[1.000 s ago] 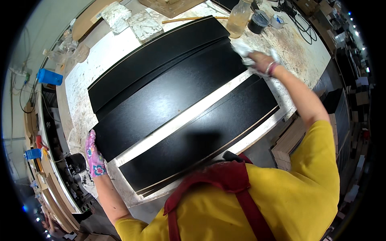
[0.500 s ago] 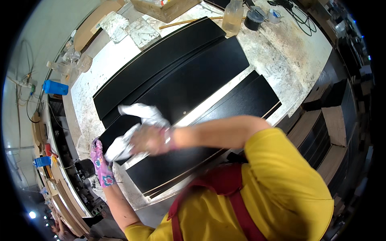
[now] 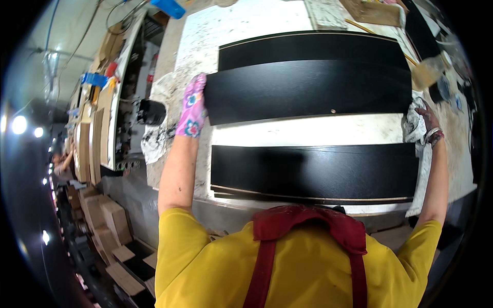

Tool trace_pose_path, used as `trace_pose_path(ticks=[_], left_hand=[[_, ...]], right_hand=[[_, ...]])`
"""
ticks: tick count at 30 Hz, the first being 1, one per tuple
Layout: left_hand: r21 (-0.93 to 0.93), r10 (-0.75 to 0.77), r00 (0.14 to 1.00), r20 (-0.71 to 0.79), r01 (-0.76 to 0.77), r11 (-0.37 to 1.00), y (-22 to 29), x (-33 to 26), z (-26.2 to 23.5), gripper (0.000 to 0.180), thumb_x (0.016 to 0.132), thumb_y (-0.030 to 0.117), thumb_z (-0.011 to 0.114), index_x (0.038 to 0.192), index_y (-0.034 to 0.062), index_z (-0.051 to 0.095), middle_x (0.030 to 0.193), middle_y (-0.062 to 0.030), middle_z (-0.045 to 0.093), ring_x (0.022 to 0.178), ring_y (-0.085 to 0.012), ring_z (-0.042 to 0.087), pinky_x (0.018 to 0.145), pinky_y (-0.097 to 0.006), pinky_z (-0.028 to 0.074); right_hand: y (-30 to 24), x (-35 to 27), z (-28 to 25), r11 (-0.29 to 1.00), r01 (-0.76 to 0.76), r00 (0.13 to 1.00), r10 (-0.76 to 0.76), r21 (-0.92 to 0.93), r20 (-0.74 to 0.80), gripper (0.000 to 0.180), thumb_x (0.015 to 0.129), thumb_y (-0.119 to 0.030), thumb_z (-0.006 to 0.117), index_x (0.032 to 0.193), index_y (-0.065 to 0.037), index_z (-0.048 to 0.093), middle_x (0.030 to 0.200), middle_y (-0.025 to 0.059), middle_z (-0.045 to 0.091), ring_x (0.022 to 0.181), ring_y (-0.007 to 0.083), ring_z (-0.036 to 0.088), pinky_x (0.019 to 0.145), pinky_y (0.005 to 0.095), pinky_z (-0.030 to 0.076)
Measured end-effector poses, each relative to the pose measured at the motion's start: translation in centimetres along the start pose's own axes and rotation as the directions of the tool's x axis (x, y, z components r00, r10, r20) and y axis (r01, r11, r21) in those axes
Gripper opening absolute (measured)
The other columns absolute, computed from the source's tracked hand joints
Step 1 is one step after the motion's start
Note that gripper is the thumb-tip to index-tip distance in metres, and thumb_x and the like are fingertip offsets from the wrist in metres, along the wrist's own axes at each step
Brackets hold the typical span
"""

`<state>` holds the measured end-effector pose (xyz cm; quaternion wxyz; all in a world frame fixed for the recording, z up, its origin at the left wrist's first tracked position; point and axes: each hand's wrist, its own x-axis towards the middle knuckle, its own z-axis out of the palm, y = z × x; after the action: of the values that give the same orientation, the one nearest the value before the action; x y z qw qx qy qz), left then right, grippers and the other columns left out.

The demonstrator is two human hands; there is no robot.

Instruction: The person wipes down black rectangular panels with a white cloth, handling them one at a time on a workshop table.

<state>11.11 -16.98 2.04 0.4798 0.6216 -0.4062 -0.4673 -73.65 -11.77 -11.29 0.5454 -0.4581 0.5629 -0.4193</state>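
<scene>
The head view shows a pale, paint-spattered worktop [image 3: 246, 31] carrying three long black lacquered boards laid side by side: a far board [image 3: 308, 49], a middle black board [image 3: 308, 95] and a near black board [image 3: 313, 172], with a bare white strip of worktop between the last two. Half a second ago the right hand was wiping low on the left with its cloth; now both arms are spread wide and the view sits square over the boards. The left hand [image 3: 191, 105], in a pink flowered glove, is curled over the left end of the middle board, gripping its edge. The right hand [image 3: 427, 119] presses a crumpled white rag [image 3: 412, 123] against that board's right end, fingers closed on the rag. A blue box-shaped package [image 3: 169, 7] lies at the far left corner, and a blue flat object [image 3: 93, 79] sits on the shelving at the left.
</scene>
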Motion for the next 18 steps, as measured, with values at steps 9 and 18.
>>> trace_pose_path(ticks=[9, 18], left_hand=[[0.277, 0.049, 0.974, -0.219, 0.014, 0.961, 3.5, -7.3, -2.3, 0.039, 0.101, 0.023, 0.046, 0.135, 0.0057, 0.053, 0.138, -0.0093, 0.052, 0.129, -0.0186, 0.046, 0.109, -0.031, 0.032], [0.768, 0.14, 0.985, 0.101, -0.167, 0.619, -3.6, -12.9, -8.1, 0.044, 0.096, 0.028, 0.056, 0.13, 0.0004, 0.052, 0.129, -0.0126, 0.053, 0.119, -0.0225, 0.049, 0.104, -0.033, 0.037]], right_hand=[[-13.6, -5.4, 9.1, 0.973, -0.231, 0.973, 0.23, 0.017, 0.029, 0.038, 0.088, -0.012, 0.058, 0.124, 0.0, 0.055, 0.109, 0.0061, 0.064, 0.097, 0.0145, 0.06, 0.088, 0.0271, 0.048], [-16.1, -23.7, 16.6, 0.573, -0.146, 0.985, 0.159, -0.807, -0.065, 0.048, 0.078, -0.004, 0.064, 0.126, -0.002, 0.059, 0.11, 0.0055, 0.06, 0.098, 0.0122, 0.055, 0.087, 0.0238, 0.045]])
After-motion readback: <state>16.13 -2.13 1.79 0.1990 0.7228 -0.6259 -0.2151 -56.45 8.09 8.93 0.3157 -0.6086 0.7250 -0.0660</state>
